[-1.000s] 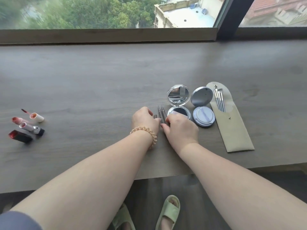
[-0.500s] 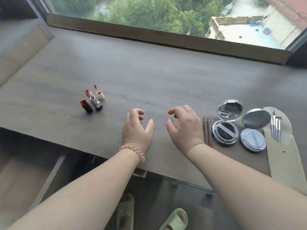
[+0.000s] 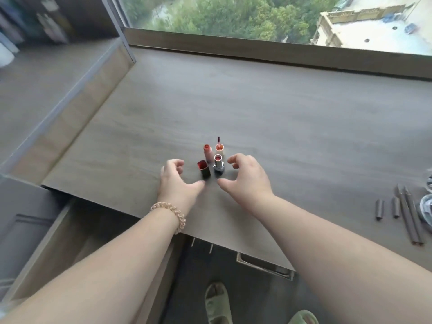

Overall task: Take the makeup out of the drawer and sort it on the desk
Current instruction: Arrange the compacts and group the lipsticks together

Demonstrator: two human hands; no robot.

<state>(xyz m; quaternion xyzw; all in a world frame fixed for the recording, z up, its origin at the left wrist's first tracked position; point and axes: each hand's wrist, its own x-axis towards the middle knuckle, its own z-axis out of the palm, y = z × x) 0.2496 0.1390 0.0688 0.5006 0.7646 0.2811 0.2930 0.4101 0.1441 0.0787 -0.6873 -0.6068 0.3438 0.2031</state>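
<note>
Four uncapped red and pink lipstick tubes (image 3: 214, 160) stand clustered on the grey wooden desk (image 3: 292, 118), between the left hand (image 3: 178, 183) and right hand (image 3: 247, 180), both open, fingers curled, touching nothing. Slim grey pencils (image 3: 409, 216) lie well right of the right hand.

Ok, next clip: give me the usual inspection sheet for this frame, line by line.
Surface: grey wood-grain desk, mostly bare.
Job's things: four lip products clustered upright mid-desk; two pencils and two caps lying at right; compacts cut off by the frame edge.
Clutter: nothing seen.
Grippers: left hand and right hand open, flanking the lip products; contact unclear.
Cables: nothing seen.
Surroundings: window behind; open drawer below left; slippered feet on the floor.
</note>
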